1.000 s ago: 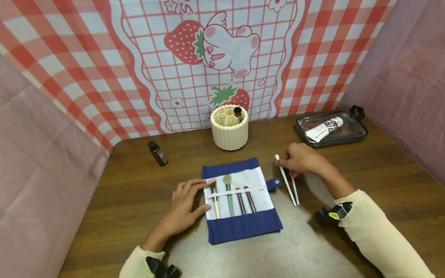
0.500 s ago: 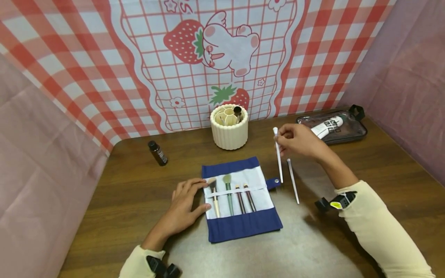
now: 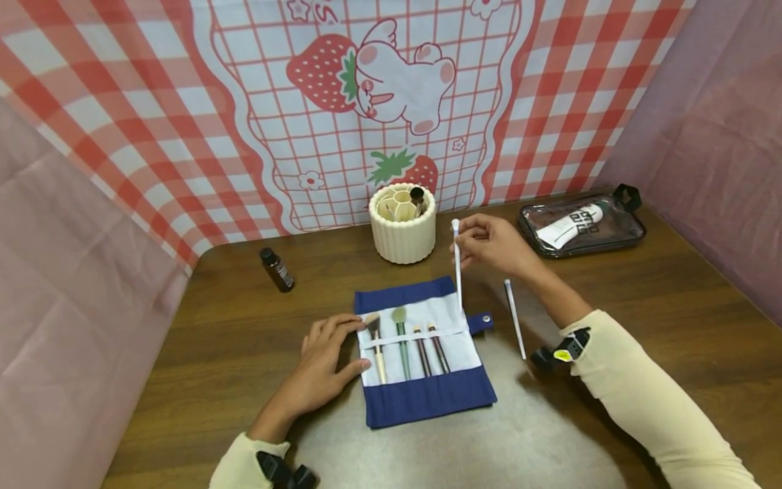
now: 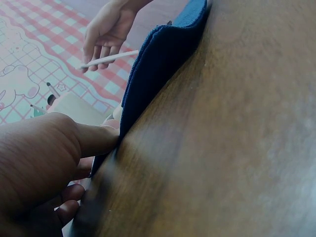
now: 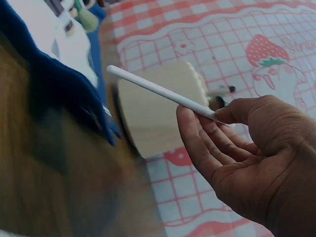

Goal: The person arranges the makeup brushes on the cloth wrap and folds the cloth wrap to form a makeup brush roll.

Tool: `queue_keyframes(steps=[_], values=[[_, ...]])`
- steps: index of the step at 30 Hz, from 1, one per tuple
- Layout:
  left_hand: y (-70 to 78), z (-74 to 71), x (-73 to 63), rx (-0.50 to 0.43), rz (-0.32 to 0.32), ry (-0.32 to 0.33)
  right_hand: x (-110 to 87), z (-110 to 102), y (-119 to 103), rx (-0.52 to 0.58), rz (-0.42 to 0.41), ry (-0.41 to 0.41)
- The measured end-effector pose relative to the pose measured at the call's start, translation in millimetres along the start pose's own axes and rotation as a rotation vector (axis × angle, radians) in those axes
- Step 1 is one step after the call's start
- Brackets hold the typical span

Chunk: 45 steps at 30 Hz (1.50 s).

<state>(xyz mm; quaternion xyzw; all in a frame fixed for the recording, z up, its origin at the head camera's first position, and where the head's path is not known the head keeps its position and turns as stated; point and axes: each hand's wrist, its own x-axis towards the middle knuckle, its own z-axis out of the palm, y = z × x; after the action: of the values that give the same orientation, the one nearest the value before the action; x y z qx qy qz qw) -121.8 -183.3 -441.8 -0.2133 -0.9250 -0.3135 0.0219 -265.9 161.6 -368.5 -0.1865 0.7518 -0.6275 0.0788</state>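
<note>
My right hand (image 3: 491, 241) pinches a slim white makeup brush (image 3: 459, 282) near its top between thumb and fingers. The brush hangs steeply, its lower end over the right side of an unfolded blue-and-white brush roll (image 3: 427, 404). In the right wrist view the white handle (image 5: 153, 88) points out past the fingertips toward the roll. My left hand (image 3: 326, 356) rests at the roll's left edge, thumb and forefinger touching it. Under the roll's white strap lie a fan-like brush (image 3: 379, 356), a green brush (image 3: 403, 346) and two dark-handled brushes (image 3: 423, 353).
A second white brush (image 3: 515, 319) lies right of the roll, near its snap tab (image 3: 480, 322). Behind stands a cream ribbed holder (image 3: 403, 238) with a few brushes. A dark bottle (image 3: 277, 272) lies at left. A clear pouch (image 3: 617, 238) with a white tube (image 3: 571, 227) lies at back right.
My right hand has lifted one white brush off the table, leaving the other behind, and carried it left over the roll's right edge. The left hand has stayed in place.
</note>
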Motion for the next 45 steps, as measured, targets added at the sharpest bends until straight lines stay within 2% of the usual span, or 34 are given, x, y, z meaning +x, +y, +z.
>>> queue_keyframes(steps=[7,11,15,22,37,45], values=[[0.8,0.0,0.0,0.005,0.014,0.011,4.4,22.9,10.7,0.024,0.013,0.014],[1.5,-0.1,0.0,0.006,0.012,0.008,4.6,32.0,17.7,0.046,0.043,-0.017],[0.8,0.3,-0.2,0.004,0.010,0.005,4.3,37.2,22.3,0.073,0.070,-0.049],[-0.4,1.3,-0.4,0.005,0.026,0.025,-3.1,39.4,24.0,0.031,0.124,-0.094],[-0.2,0.8,-1.1,0.007,0.009,0.015,-15.1,40.5,29.2,-0.015,0.206,-0.286],[-0.5,1.0,-0.3,0.008,0.000,0.002,-21.1,37.6,26.0,-0.183,0.147,-0.407]])
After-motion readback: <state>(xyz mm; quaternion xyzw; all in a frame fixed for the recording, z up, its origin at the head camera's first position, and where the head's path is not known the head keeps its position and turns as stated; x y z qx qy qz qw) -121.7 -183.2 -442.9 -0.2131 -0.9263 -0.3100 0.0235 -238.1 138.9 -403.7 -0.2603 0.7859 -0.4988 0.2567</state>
